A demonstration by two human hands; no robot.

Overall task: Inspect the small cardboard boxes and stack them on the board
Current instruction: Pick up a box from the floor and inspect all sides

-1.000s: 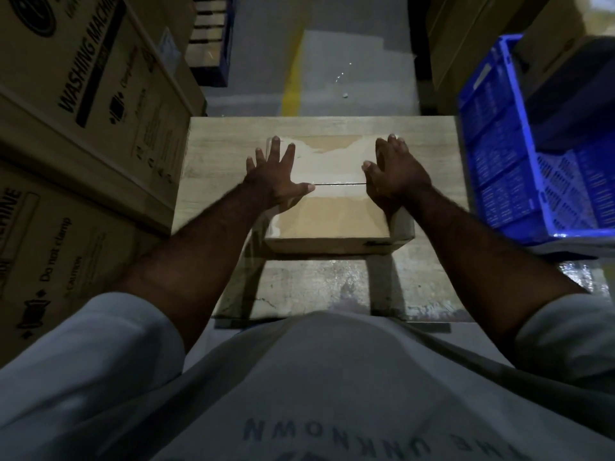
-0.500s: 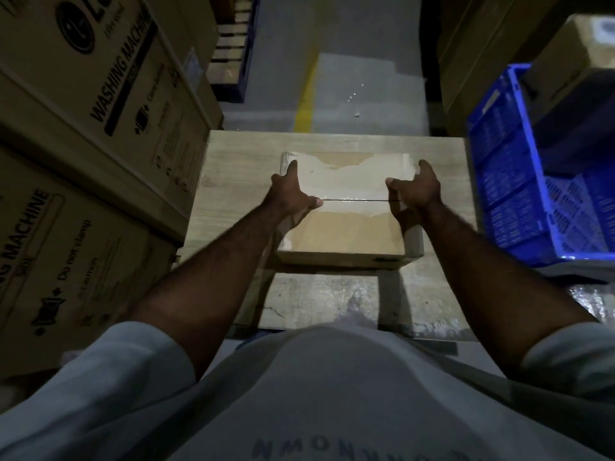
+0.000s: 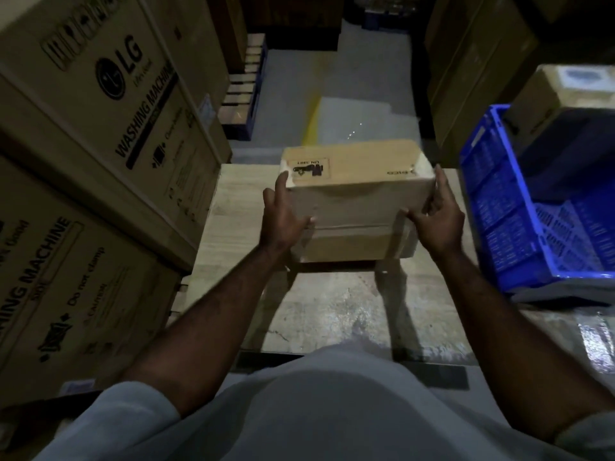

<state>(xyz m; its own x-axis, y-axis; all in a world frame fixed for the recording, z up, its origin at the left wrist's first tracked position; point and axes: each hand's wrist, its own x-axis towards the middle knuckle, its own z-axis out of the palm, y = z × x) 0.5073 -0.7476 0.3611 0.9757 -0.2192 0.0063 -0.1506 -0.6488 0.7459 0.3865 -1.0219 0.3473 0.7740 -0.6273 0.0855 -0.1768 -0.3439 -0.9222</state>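
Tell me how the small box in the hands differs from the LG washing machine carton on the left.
The small box is far smaller than the LG carton. The small box is tilted between the left hand and right hand; the LG carton sits stacked, untouched. Both are brown cardboard.

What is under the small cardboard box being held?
Below the small cardboard box lies the shadowed wooden board. The left hand and right hand hold its sides. Its underside and the board strip behind it are hidden.

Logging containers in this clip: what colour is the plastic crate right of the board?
The crate is blue, with perforated walls; seen in the head view.
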